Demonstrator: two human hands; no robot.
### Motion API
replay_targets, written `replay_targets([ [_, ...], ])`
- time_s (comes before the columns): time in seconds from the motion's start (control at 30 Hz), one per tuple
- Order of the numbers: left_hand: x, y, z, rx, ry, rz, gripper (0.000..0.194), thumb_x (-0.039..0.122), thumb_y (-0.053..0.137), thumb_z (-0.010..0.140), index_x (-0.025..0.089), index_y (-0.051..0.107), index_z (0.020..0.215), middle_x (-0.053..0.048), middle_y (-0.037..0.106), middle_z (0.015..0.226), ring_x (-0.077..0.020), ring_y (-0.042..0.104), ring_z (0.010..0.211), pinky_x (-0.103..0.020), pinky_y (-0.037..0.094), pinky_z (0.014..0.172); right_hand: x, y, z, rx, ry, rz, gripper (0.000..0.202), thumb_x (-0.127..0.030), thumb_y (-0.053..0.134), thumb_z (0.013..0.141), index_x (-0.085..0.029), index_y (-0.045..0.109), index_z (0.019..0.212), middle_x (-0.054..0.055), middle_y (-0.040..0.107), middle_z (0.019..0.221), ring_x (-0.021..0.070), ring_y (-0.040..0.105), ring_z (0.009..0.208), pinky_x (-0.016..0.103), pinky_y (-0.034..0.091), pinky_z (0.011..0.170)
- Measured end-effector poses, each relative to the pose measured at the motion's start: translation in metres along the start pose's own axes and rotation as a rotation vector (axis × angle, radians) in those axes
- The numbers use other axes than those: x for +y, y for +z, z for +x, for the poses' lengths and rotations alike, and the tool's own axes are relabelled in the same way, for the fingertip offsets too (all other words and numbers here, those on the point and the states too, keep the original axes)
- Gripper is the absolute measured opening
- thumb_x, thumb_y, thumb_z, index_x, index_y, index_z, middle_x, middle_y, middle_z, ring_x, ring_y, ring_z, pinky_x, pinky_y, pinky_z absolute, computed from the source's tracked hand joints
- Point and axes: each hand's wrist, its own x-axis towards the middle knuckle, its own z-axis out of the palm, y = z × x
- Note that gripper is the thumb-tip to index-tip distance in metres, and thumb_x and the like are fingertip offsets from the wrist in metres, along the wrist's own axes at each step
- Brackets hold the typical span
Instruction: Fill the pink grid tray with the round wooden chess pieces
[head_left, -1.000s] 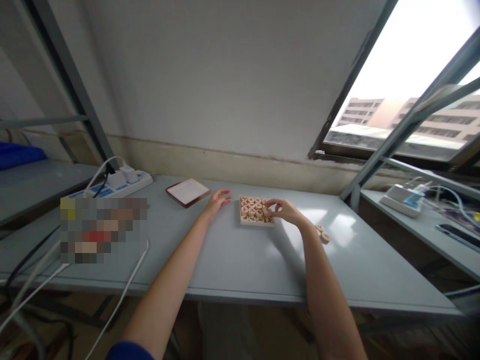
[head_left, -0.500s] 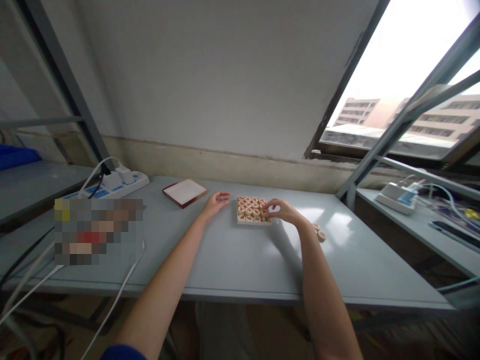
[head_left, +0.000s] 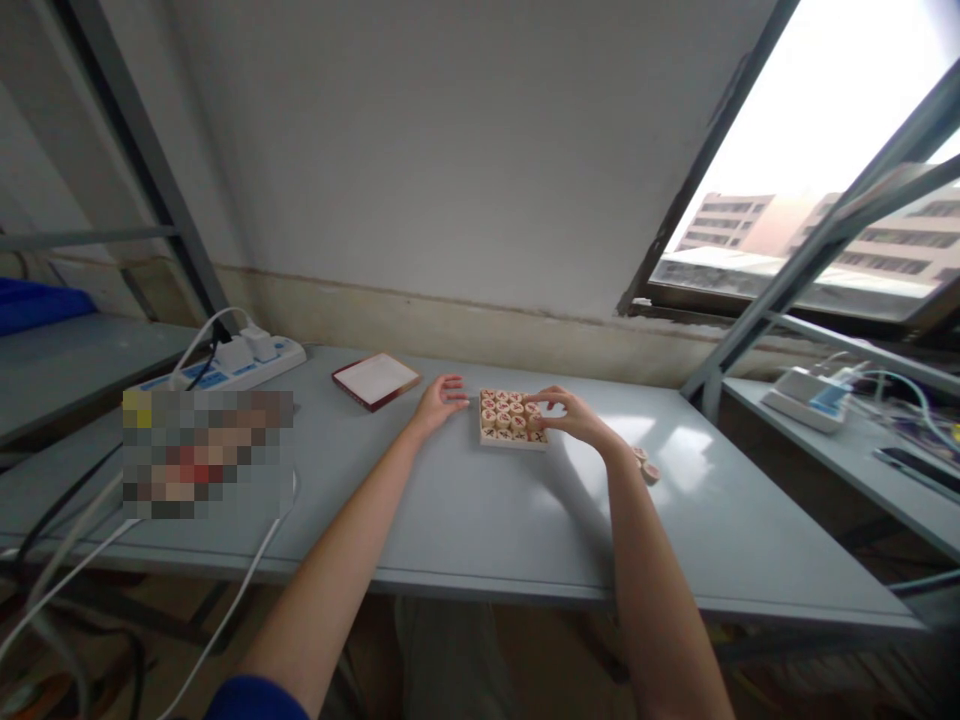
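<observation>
A shallow box [head_left: 513,445] on the desk holds rows of round wooden Chinese chess pieces [head_left: 511,418] with red and dark characters. My right hand [head_left: 576,415] is at the box's right side, index finger and thumb apart, their tips at the pieces on that edge. I make out no piece lifted in it. Left of the box, my left hand [head_left: 441,402] is open, fingers spread with nothing in them, its fingertips near the box's left side. A few loose chess pieces [head_left: 649,472] lie on the desk beyond my right forearm, partly hidden by it.
A lid-like tray [head_left: 377,380] with a dark red edge lies at the back left of the grey desk [head_left: 480,530]. Further left are a power strip [head_left: 262,370], cables and a blurred-out patch. A metal frame post [head_left: 750,330] and a side desk with another power strip [head_left: 806,395] stand right.
My right thumb and index finger have spread further apart at the box's right edge. My left hand's fingers have opened wider. The whole view has shifted slightly.
</observation>
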Motion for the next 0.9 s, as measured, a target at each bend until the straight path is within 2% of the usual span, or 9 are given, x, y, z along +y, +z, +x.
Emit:
replay_targets([
  [0.1, 0.006, 0.003, -0.002, 0.001, -0.054, -0.108, 0.047, 0.015, 0.071, 0.057, 0.016, 0.049, 0.098, -0.006, 0.057, 0.097, -0.0123, 0.06, 0.078, -0.033, 0.046, 0.079, -0.004, 0.005, 0.003, 0.0, -0.04, -0.021, 0.047, -0.035, 0.065, 0.066, -0.029, 0.055, 0.111, 0.004, 0.05, 0.105, 0.0188, 0.048, 0.092, 0.034, 0.039, 0.084],
  [0.2, 0.013, 0.005, -0.004, 0.035, -0.134, -0.212, 0.03, 0.027, 0.06, 0.071, 0.016, 0.049, 0.097, -0.006, 0.057, 0.096, -0.0119, 0.06, 0.078, -0.031, 0.048, 0.078, -0.001, 0.016, 0.007, 0.026, -0.047, -0.089, 0.06, -0.032, 0.067, 0.062, -0.029, 0.048, 0.118, 0.006, 0.046, 0.11, 0.022, 0.043, 0.103, 0.038, 0.035, 0.091],
  [0.33, 0.019, 0.007, -0.003, 0.059, -0.201, -0.295, 0.025, 0.034, 0.046, 0.081, 0.013, 0.05, 0.094, -0.008, 0.059, 0.092, -0.0127, 0.061, 0.074, -0.029, 0.05, 0.072, 0.004, 0.026, 0.009, 0.066, 0.017, -0.07, 0.076, -0.035, 0.068, 0.059, -0.026, 0.035, 0.127, 0.009, 0.035, 0.117, 0.0208, 0.045, 0.099, 0.039, 0.037, 0.089],
  [0.43, 0.021, 0.008, -0.003, 0.045, -0.224, -0.308, 0.028, 0.038, 0.045, 0.081, 0.013, 0.051, 0.091, -0.009, 0.059, 0.09, -0.0133, 0.061, 0.073, -0.029, 0.05, 0.07, 0.001, 0.023, 0.009, 0.033, 0.045, 0.002, 0.078, -0.04, 0.067, 0.06, -0.026, 0.031, 0.128, 0.01, 0.03, 0.119, 0.0194, 0.046, 0.096, 0.036, 0.042, 0.085],
  [0.53, 0.023, 0.009, -0.005, 0.021, -0.215, -0.288, 0.029, 0.04, 0.049, 0.079, 0.013, 0.052, 0.089, -0.009, 0.059, 0.093, -0.0138, 0.061, 0.075, -0.028, 0.051, 0.068, -0.002, 0.01, 0.003, -0.002, 0.065, 0.074, 0.075, -0.043, 0.063, 0.064, -0.029, 0.029, 0.128, 0.009, 0.028, 0.121, 0.0204, 0.045, 0.101, 0.032, 0.046, 0.079],
  [0.6, 0.024, 0.009, -0.007, 0.008, -0.203, -0.268, 0.029, 0.04, 0.052, 0.076, 0.014, 0.052, 0.088, -0.008, 0.058, 0.097, -0.0143, 0.061, 0.078, -0.028, 0.051, 0.067, 0.003, -0.002, -0.007, 0.08, 0.088, 0.05, 0.064, -0.044, 0.056, 0.07, -0.03, 0.03, 0.127, 0.009, 0.031, 0.121, 0.0206, 0.046, 0.102, 0.032, 0.046, 0.078],
  [0.7, 0.024, 0.008, -0.009, 0.015, -0.183, -0.202, 0.029, 0.041, 0.055, 0.073, 0.014, 0.052, 0.085, -0.008, 0.058, 0.098, -0.0135, 0.06, 0.077, -0.024, 0.051, 0.059, 0.028, -0.017, -0.035, 0.248, 0.154, -0.161, 0.051, -0.043, 0.047, 0.076, -0.028, 0.037, 0.123, 0.01, 0.038, 0.114, 0.0226, 0.048, 0.098, 0.036, 0.045, 0.08],
  [0.83, 0.018, 0.006, -0.006, 0.06, -0.124, -0.032, 0.028, 0.041, 0.054, 0.072, 0.014, 0.053, 0.08, -0.006, 0.059, 0.086, -0.0069, 0.054, 0.056, -0.013, 0.038, 0.038, 0.074, -0.027, -0.088, 0.197, 0.24, -0.39, 0.053, -0.044, 0.047, 0.074, -0.018, 0.043, 0.12, 0.012, 0.048, 0.092, 0.0251, 0.051, 0.09, 0.039, 0.043, 0.08],
  [0.9, 0.012, 0.006, -0.002, 0.088, -0.092, 0.006, 0.025, 0.037, 0.056, 0.07, 0.015, 0.051, 0.082, -0.004, 0.058, 0.082, -0.0057, 0.051, 0.052, -0.012, 0.035, 0.036, 0.089, -0.029, -0.112, 0.193, 0.264, -0.404, 0.057, -0.047, 0.046, 0.075, -0.017, 0.039, 0.123, 0.011, 0.049, 0.088, 0.0253, 0.051, 0.092, 0.039, 0.043, 0.081],
])
